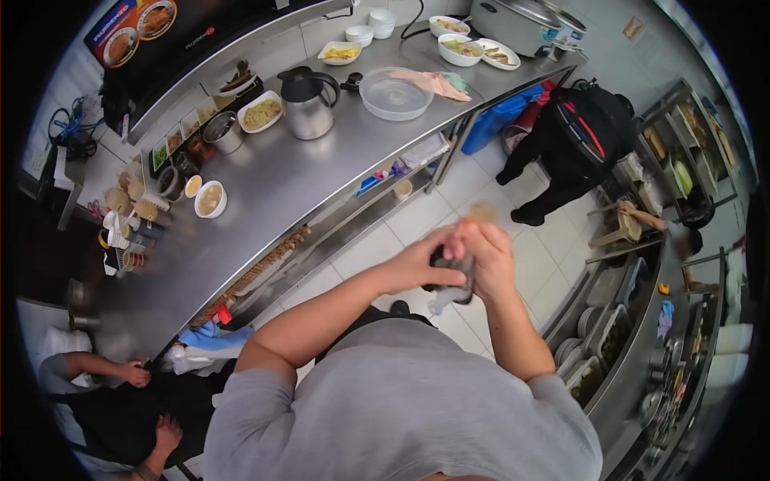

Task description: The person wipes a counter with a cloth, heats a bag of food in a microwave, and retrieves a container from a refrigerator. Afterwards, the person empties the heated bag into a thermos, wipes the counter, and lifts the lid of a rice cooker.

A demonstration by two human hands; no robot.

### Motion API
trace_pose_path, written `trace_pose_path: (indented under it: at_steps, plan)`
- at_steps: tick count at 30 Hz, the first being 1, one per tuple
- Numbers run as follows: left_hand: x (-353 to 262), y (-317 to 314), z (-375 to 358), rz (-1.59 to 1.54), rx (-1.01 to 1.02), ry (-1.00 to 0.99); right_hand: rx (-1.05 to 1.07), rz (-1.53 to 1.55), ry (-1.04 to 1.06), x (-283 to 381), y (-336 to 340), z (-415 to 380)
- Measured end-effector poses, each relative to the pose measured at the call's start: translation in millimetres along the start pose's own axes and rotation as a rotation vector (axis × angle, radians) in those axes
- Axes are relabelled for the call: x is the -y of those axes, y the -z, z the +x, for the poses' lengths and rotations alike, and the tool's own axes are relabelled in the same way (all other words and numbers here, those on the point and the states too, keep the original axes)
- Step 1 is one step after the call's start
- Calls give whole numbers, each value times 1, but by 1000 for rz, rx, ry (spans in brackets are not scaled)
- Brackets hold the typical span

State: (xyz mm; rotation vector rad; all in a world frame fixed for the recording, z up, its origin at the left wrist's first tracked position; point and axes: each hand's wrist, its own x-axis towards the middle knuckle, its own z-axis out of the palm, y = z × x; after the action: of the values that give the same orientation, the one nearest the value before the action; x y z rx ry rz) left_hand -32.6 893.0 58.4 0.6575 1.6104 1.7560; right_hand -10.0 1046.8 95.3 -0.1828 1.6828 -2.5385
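Observation:
In front of my chest, above the tiled floor, both hands meet around a small dark object with clear, crumpled plastic (455, 280); its exact kind does not show. My left hand (423, 258) comes in from the left, thumb across the object and fingers closed on it. On the other side, my right hand (491, 255) wraps it with bent fingers. A tan, blurred thing (481, 212) shows just beyond the right fingertips, too smeared to name.
A steel counter (321, 192) carries a metal jug (309, 104), a clear basin (393, 94), a soup bowl (211, 199) and several food dishes. One person (581, 128) bends over at upper right; another (120, 401) sits at lower left. Racks and a steel worktop (634, 345) stand right.

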Motion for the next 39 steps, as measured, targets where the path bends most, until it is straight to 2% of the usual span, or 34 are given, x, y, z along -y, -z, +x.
trace_pose_path:
  at_steps: [1, 3, 5, 7, 8, 9, 12, 15, 16, 19, 20, 23, 25, 29, 30, 32, 33, 35, 37, 39]
  plan:
    - [0, 19, 2, -43, -24, 81, 28, -7, -44, -5, -3, 21]
    - [1, 61, 1, -377, -129, 21, 87, 52, -62, -11, -15, 58]
    - [0, 114, 7, -277, -543, -125, 148, 56, -53, -16, -28, 97]
    - [18, 188, 17, 295, -935, -131, 151, 19, -33, -21, -43, 122]
    - [19, 227, 19, 493, -1061, -155, 199, 30, -19, -24, -47, 135]
    - [17, 263, 22, 694, -1173, -183, 179, 10, -44, -26, -53, 141]
    - [-9, 341, 43, 1067, -1406, -90, 171, -54, -58, -25, -69, 173]
    - [-25, 402, 50, 921, -1075, 156, 94, -60, -100, -31, -75, 190]
    - [-25, 407, 52, 958, -1080, 121, 56, -81, -99, -34, -80, 193]
    - [-37, 407, 36, 971, -878, 146, -25, -160, -84, -41, -85, 203]
    - [-44, 409, 28, 932, -755, 206, -45, -184, -106, -41, -89, 207]
    - [-58, 368, 7, 1268, -1029, -225, -83, -265, -165, -32, -103, 223]
    - [-56, 338, 4, 668, -718, -574, -81, -347, -188, -23, -113, 237]
    - [-35, 280, 24, -383, 34, -76, 25, -728, -243, -16, -143, 285]
    - [-26, 278, 35, -549, 30, -62, 68, -977, -235, -16, -154, 302]
    - [-6, 275, 49, -894, 25, -24, 330, -1382, 9, -34, -152, 340]
    - [-11, 280, 53, -1051, 145, -52, 469, -1572, 139, -47, -146, 360]
    - [-27, 291, 60, -1172, 107, -196, 722, -1820, 410, -79, -125, 402]
    - [-34, 299, 68, -1468, 118, -157, 1010, -2098, 52, -64, -170, 426]
    - [-43, 307, 66, -1516, 35, -146, 947, -2222, -113, -90, -183, 446]
